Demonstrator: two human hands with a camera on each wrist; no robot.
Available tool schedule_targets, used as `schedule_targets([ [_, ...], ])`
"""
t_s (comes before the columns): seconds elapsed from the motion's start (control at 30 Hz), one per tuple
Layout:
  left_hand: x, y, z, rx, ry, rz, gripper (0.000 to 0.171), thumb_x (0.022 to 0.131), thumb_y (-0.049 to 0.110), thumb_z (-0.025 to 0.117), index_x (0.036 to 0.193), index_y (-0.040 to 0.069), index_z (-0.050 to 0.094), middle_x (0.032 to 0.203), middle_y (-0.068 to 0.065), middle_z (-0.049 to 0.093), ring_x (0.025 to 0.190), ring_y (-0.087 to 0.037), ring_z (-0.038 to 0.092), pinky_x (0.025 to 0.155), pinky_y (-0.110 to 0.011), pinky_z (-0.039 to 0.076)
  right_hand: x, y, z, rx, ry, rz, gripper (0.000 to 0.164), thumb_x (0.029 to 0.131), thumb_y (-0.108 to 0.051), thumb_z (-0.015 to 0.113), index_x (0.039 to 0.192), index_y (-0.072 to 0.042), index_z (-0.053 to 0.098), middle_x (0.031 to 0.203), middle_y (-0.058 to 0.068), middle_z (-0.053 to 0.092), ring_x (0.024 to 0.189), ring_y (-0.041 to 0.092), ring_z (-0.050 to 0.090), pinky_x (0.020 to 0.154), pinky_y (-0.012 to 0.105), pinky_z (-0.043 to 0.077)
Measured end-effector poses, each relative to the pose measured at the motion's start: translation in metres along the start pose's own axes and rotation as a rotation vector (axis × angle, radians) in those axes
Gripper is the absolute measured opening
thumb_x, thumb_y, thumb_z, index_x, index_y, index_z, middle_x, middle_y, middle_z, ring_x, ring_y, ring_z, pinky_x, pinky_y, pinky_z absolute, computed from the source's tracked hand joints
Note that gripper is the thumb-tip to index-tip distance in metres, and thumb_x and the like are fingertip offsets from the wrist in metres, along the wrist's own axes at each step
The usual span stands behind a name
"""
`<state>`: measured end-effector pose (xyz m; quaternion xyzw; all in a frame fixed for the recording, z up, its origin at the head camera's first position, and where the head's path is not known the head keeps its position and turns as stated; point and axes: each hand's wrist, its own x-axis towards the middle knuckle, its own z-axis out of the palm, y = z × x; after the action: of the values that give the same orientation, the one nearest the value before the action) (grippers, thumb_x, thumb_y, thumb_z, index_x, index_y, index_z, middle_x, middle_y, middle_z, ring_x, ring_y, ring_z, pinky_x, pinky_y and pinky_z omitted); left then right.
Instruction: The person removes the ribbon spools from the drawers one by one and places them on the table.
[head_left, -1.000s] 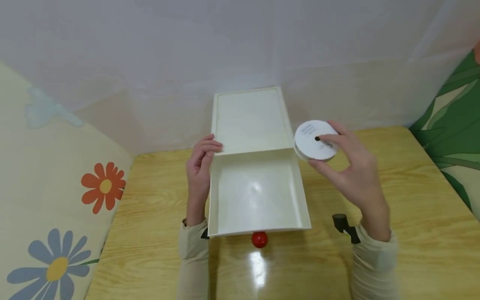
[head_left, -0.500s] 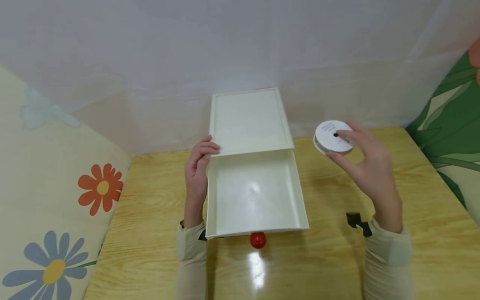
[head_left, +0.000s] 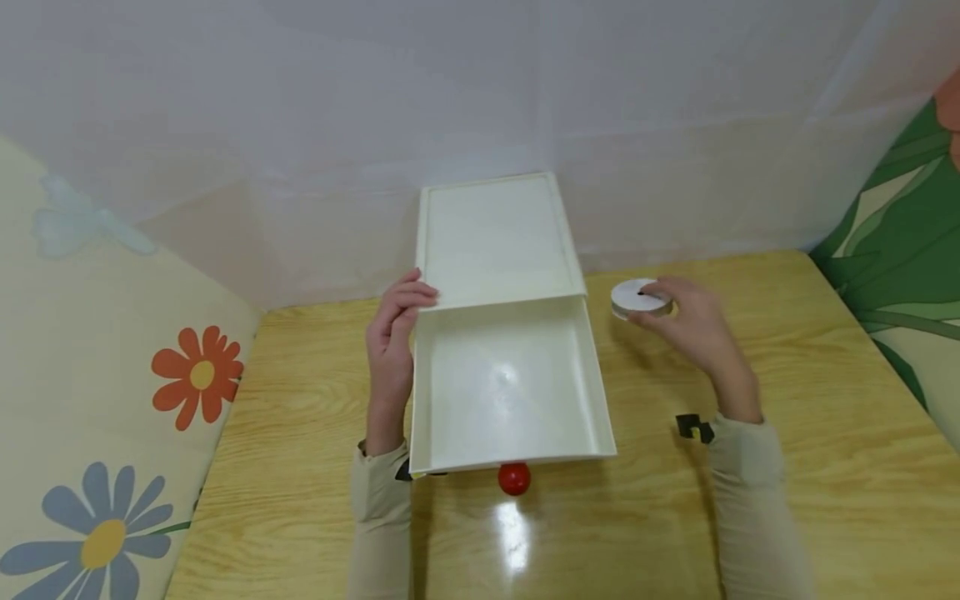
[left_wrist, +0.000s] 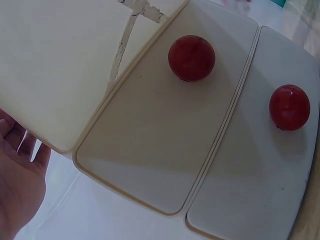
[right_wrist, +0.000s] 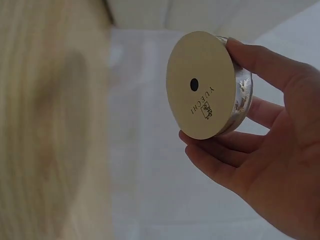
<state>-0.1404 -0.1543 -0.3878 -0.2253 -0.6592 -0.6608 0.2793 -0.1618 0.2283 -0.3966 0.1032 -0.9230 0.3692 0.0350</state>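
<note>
My right hand [head_left: 697, 333] pinches a ribbon spool [head_left: 628, 300] by its rim, to the right of a white drawer cabinet [head_left: 495, 242]. White discs face the spool, with a small dark centre hole and printed letters in the right wrist view; a shiny patterned band shows between them. The spool hangs a little above the table. The cabinet's upper drawer [head_left: 510, 392] is pulled out, its inside bare, with a red round knob [head_left: 514, 479] in front. At the cabinet's top left edge, my left hand [head_left: 390, 350] rests with fingertips touching it.
Drawer fronts with red knobs [left_wrist: 191, 58] show in the left wrist view. The wooden table [head_left: 307, 467] meets a pale cloth-covered wall [head_left: 337, 208] behind the cabinet. Flower-patterned panels [head_left: 67, 375] stand at both sides.
The right hand first moved right with the spool, then came back left and lower; the spool now lies flatter. The left hand and the pulled-out drawer stay in place.
</note>
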Motion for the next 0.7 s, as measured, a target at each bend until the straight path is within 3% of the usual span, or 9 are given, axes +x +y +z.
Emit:
schedule_targets([
  [0.23, 0.0, 0.0, -0.001, 0.002, -0.008, 0.004, 0.027, 0.1, -0.002, 0.04, 0.097, -0.019, 0.06, 0.111, 0.006, 0.069, 0.136, -0.028, 0.05, 0.124, -0.049, 0.028, 0.01, 0.015, 0.017, -0.01, -0.07, 0.006, 0.045, 0.091, -0.02, 0.08, 0.121, 0.011, 0.065, 0.13, 0.034, 0.061, 0.123, 0.052, 0.055, 0.107, 0.066, 0.043],
  [0.43, 0.001, 0.0, -0.001, 0.004, -0.014, 0.006, 0.027, 0.1, -0.002, 0.04, 0.097, -0.019, 0.061, 0.111, 0.007, 0.069, 0.136, -0.028, 0.05, 0.124, -0.049, 0.028, 0.012, 0.023, 0.023, 0.004, -0.131, 0.059, 0.046, 0.094, -0.02, 0.077, 0.125, 0.012, 0.063, 0.131, 0.035, 0.06, 0.122, 0.051, 0.055, 0.106, 0.065, 0.045],
  [0.7, 0.001, 0.001, -0.001, 0.003, -0.015, 0.004, 0.026, 0.1, -0.002, 0.04, 0.097, -0.019, 0.06, 0.111, 0.007, 0.069, 0.136, -0.028, 0.05, 0.124, -0.049, 0.028, 0.013, 0.035, 0.03, -0.022, -0.226, 0.057, 0.053, 0.094, -0.021, 0.077, 0.129, 0.015, 0.059, 0.126, 0.036, 0.062, 0.113, 0.049, 0.06, 0.099, 0.064, 0.049],
])
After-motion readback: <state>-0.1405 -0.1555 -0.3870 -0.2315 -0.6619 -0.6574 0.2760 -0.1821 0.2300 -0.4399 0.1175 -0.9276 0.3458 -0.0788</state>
